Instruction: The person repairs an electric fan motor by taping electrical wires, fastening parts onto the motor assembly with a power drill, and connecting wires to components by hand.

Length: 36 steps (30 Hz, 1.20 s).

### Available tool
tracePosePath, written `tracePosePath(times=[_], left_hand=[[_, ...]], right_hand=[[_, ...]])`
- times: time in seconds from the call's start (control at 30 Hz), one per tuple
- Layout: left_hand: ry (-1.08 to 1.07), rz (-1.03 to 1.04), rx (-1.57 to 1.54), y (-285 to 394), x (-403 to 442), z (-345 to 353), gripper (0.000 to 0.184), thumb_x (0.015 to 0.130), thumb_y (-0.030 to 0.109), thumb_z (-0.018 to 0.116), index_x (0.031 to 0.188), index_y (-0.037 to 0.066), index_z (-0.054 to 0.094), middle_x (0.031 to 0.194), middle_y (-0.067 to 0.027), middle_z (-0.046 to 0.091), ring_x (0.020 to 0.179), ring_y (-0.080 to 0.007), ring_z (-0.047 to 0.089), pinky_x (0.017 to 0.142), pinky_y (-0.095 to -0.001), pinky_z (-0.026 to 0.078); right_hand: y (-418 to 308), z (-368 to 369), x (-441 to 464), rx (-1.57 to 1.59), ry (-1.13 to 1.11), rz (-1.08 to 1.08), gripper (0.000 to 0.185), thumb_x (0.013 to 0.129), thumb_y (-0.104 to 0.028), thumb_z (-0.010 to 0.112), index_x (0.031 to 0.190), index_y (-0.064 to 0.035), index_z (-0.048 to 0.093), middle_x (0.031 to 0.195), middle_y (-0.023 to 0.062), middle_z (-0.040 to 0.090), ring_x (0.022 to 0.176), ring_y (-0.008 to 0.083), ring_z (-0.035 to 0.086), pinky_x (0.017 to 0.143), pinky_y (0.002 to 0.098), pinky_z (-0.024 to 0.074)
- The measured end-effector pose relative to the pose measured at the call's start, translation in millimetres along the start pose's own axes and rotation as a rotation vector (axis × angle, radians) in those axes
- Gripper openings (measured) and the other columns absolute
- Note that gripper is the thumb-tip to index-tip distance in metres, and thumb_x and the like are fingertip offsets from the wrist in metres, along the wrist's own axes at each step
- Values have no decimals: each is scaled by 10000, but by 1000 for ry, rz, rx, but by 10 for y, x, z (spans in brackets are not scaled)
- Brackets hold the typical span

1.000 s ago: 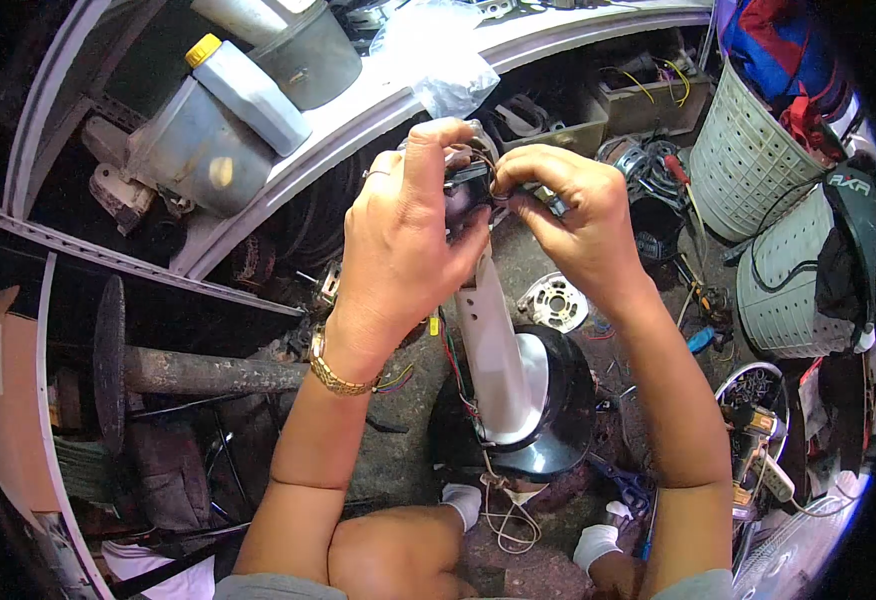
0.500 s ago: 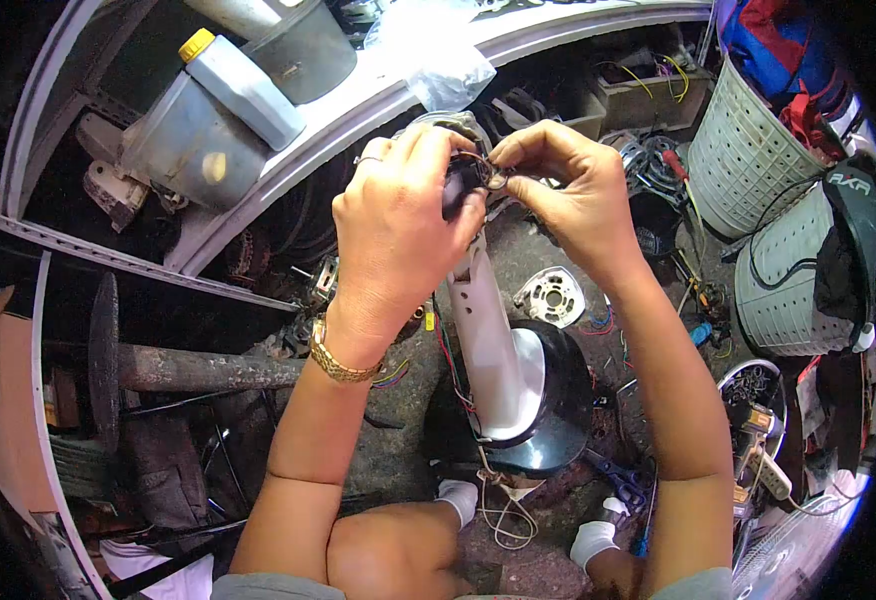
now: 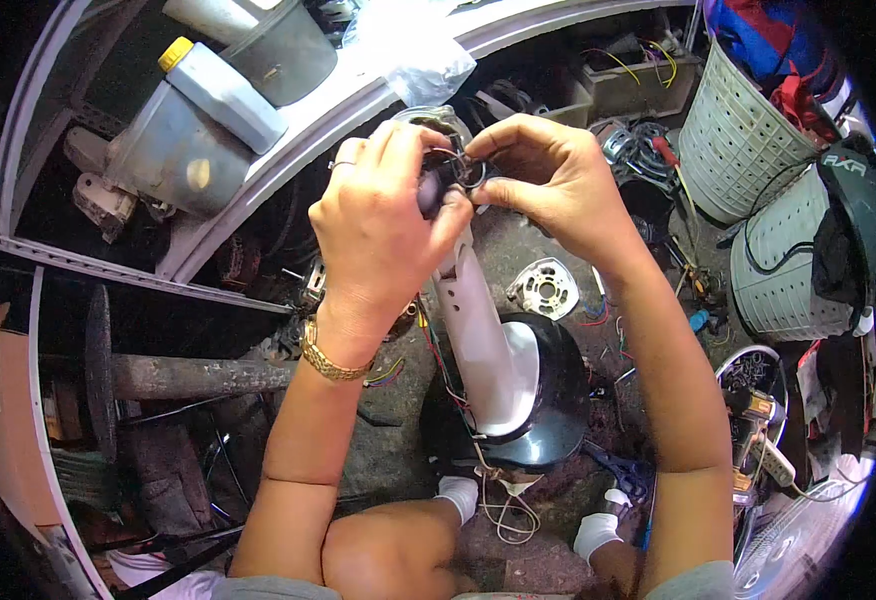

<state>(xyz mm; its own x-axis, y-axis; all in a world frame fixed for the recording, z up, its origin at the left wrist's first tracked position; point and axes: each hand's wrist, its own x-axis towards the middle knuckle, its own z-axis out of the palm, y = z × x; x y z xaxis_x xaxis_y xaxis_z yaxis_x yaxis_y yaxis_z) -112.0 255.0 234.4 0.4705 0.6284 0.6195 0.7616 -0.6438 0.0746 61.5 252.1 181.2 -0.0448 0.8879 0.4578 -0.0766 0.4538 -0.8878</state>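
Note:
A white fan stand (image 3: pixel 483 350) rises from a round black base (image 3: pixel 558 400) on the floor between my legs. Over its upper end, my left hand (image 3: pixel 383 215) is wrapped round a dark rounded part (image 3: pixel 430 192), whose exact kind I cannot make out. Thin dark wires (image 3: pixel 473 175) curl out of that part. The thumb and forefinger of my right hand (image 3: pixel 553 185) pinch a wire loop beside it. Behind my fingers shows a pale rounded housing (image 3: pixel 438 118), mostly hidden by the hands. Coloured wires (image 3: pixel 436 350) hang down along the stand's left side.
A flat metal motor cover (image 3: pixel 546 288) lies right of the stand. Blue-handled scissors (image 3: pixel 623 472) and a white cord (image 3: pixel 508 510) are near my feet. At right are perforated baskets (image 3: pixel 748 130) and a bowl of screws (image 3: pixel 753 375). A shelf at upper left holds a grey bottle (image 3: pixel 223 95).
The whole view has shifted slightly, so my hands and the stand appear a little further left. My left hand keeps its hold; the right finger and thumb show the wire loop more clearly.

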Motion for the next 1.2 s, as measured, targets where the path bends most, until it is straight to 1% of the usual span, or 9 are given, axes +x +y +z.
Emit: tracePosePath(times=[0.3,0.53,0.73,0.8,0.87,0.97,1.0,1.07,1.2], left_hand=[[-20,46,-35,-119,8,15,310,739,157,720,1033,96,646,959,-103,662,902,-296,639,780,-386,505],[-41,56,-257,-319,-19,24,298,782,32,682,1077,7,640,974,-92,670,893,-184,632,846,-313,481],[-50,62,-127,-226,-7,-31,323,749,24,698,1068,3,645,1003,-109,677,936,-229,648,878,-330,480],[-55,37,-75,-108,4,-70,319,715,60,701,1029,29,656,993,-111,687,930,-263,657,856,-347,490],[-51,35,-76,-158,6,-59,336,686,93,716,1018,65,672,981,-113,687,912,-260,658,842,-355,497],[-78,-41,-61,-90,-43,-128,329,691,152,742,1007,101,665,963,-96,680,921,-288,643,805,-380,501],[-36,17,-39,-68,-53,-167,318,692,171,745,993,114,660,948,-89,677,915,-288,640,795,-385,502],[-67,-22,-67,-118,-78,-161,315,691,174,743,987,115,655,925,-84,668,869,-293,637,763,-396,512],[-56,-32,-78,-147,-56,-135,294,693,168,731,972,112,657,913,-79,664,860,-290,636,752,-392,517]], right_hand=[[227,-751,-443,-322,198,9,209,829,-152,701,998,-29,698,870,60,711,734,105,633,705,277,514],[-184,-2011,-1676,-956,-211,353,214,842,-144,660,997,3,665,873,96,694,810,132,639,753,304,499],[-814,-2963,-3772,-1399,275,845,161,836,-141,592,932,-12,601,877,230,642,866,427,617,733,489,468],[-454,-3239,-4911,-1400,331,903,323,770,-137,688,1038,-9,563,820,223,638,808,419,618,724,475,476],[-37,-3031,-5361,-1165,402,1046,567,722,-198,766,1206,-21,530,1126,206,578,1074,374,551,916,445,451],[323,-2770,-5356,-1502,563,1227,813,606,-194,851,1276,36,452,1263,248,484,1209,408,458,1027,448,381],[582,-2961,-5788,-1743,548,907,901,615,-117,818,1373,32,353,1319,258,463,1256,417,424,1069,429,348],[313,-2693,-5307,-1401,904,1048,884,613,-50,766,1376,59,333,1349,267,430,1305,431,382,1095,449,318],[76,-2709,-5304,-1379,817,985,874,628,-12,723,1389,33,293,1337,243,438,1276,394,429,1078,411,343]])
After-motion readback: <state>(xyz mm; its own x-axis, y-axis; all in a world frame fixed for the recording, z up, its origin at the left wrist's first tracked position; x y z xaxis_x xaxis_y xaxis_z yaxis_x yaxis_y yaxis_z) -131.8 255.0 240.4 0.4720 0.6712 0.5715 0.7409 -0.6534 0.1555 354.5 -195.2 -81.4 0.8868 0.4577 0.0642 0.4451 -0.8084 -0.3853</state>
